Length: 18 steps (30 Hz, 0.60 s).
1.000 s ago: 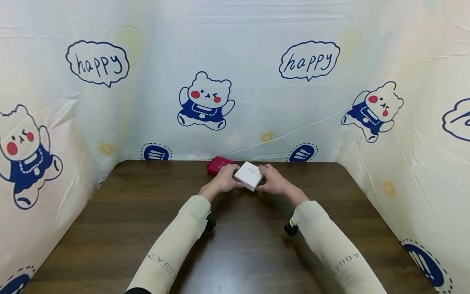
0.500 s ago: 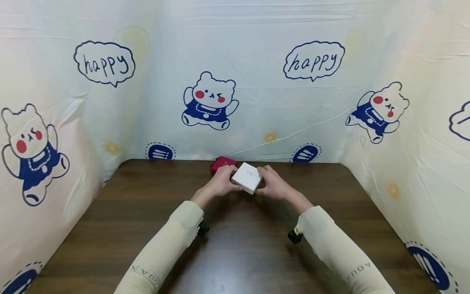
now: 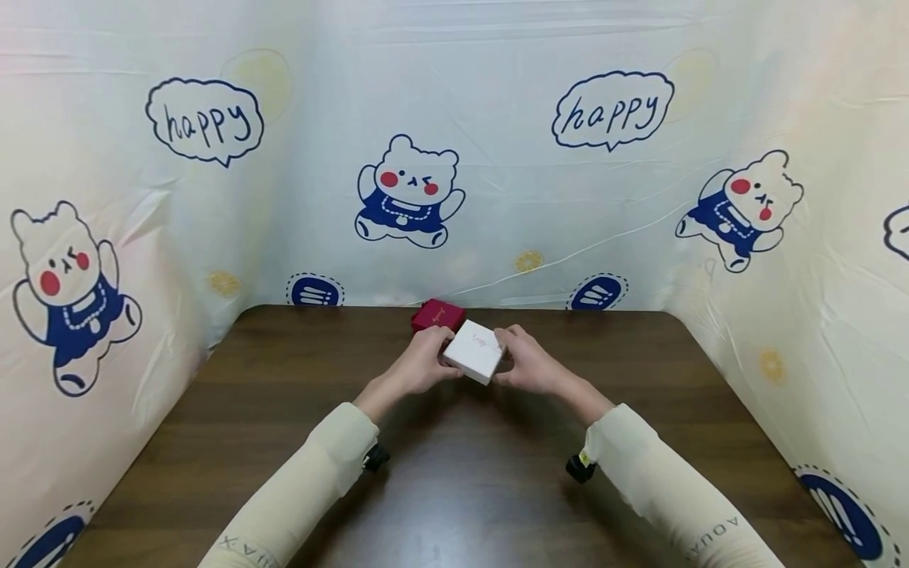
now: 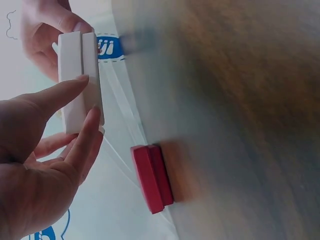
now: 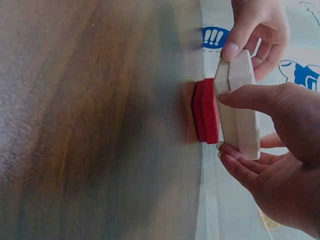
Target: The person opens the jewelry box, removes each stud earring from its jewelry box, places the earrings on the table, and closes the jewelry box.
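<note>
A small white box (image 3: 474, 350) with a pink mark on its lid is held above the dark wooden table (image 3: 284, 426), tilted. My left hand (image 3: 424, 360) grips its left side, thumb and fingers on the box's edges (image 4: 80, 85). My right hand (image 3: 524, 361) grips its right side, thumb on one edge and fingers under the other (image 5: 240, 100). The seam between lid and base shows in both wrist views, and the box is closed. A small red box (image 3: 437, 315) lies on the table just behind the white one, closed too (image 4: 152, 177) (image 5: 206, 111).
Cartoon-bear cloth (image 3: 412, 189) with "happy" bubbles walls the table on the back, left and right. The red box sits close to the back wall. Both forearms in cream sleeves (image 3: 312, 489) reach in from the near edge.
The two hands with the white box have drawn slightly nearer and lower in view; the head view has shifted a little. The red box stays put.
</note>
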### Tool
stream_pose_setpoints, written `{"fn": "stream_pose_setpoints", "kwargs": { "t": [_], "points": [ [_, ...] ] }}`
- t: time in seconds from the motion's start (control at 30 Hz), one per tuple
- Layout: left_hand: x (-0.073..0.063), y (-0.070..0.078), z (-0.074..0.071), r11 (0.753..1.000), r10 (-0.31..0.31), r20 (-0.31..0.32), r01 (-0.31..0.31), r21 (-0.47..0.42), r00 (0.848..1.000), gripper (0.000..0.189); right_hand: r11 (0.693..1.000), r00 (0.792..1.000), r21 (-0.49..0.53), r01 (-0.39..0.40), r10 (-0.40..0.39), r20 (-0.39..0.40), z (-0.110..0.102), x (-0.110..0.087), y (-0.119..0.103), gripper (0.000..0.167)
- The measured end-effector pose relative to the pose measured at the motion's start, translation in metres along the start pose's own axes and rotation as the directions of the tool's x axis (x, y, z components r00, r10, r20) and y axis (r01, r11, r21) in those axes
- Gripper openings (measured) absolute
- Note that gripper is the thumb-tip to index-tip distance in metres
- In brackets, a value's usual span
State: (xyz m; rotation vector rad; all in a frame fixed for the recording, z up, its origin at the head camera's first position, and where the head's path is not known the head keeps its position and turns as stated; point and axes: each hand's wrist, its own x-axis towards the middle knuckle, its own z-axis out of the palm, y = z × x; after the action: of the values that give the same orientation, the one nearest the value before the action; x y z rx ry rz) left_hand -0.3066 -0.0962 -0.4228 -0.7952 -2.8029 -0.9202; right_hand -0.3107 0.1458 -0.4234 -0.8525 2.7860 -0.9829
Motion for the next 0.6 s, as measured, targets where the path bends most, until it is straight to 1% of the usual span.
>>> {"fn": "stream_pose_setpoints", "kwargs": {
  "t": [0.23,0.33,0.6],
  "points": [
    [-0.013,-0.002,0.001,1.000,0.007,0.005,-0.007,0.001,1.000,0.049,1.000,0.999,0.000,0.022,-0.022,0.024,0.007,-0.003,-0.005,0.076],
    [-0.018,-0.004,0.003,1.000,0.001,0.013,-0.001,-0.013,1.000,0.048,1.000,0.998,-0.007,0.025,-0.025,0.051,0.009,-0.005,-0.007,0.077],
    [-0.026,-0.005,0.007,0.994,-0.065,0.074,0.071,-0.077,0.995,0.049,0.998,0.992,-0.061,0.026,-0.018,0.126,0.015,-0.005,-0.006,0.079]
  ]
}}
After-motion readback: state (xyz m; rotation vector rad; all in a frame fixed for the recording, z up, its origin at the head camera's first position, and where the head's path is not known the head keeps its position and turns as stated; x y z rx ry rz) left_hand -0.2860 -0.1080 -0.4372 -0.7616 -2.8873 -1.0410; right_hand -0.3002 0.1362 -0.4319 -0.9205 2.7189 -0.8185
